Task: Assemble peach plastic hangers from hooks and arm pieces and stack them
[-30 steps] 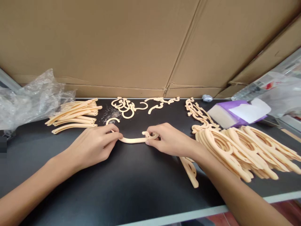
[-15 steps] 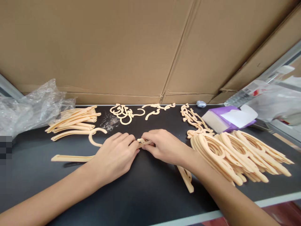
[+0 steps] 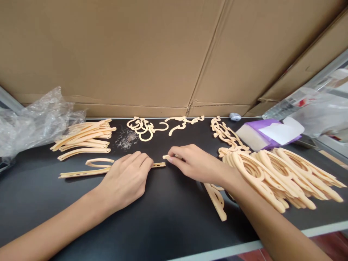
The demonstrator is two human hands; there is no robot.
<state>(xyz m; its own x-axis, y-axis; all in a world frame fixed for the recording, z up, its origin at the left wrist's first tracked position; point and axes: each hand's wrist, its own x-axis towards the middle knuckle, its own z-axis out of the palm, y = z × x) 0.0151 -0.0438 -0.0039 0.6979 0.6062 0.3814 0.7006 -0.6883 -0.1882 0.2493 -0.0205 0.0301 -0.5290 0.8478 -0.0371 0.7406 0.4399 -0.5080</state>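
The left hand [image 3: 130, 174] hides the middle of a strip [image 3: 84, 173] and part of a hook [image 3: 99, 160]; the right hand [image 3: 191, 163] covers part of a piece [image 3: 165, 157]. The left edge crops the plastic [image 3: 40, 119].

So the left hand [image 3: 130, 174] had a long, skinny beige strip [image 3: 84, 173] under it, sticking out both sides, middle covered, little slots showing near both ends. Pretty flat, right end slightly higher in view. Just above its left stretch was a beige C-shaped hook [image 3: 99, 160], open side toward that same hand. Pinched in the right hand [image 3: 190, 161] was a small beige piece [image 3: 165, 157], mostly hidden, tip just off the strip's end.
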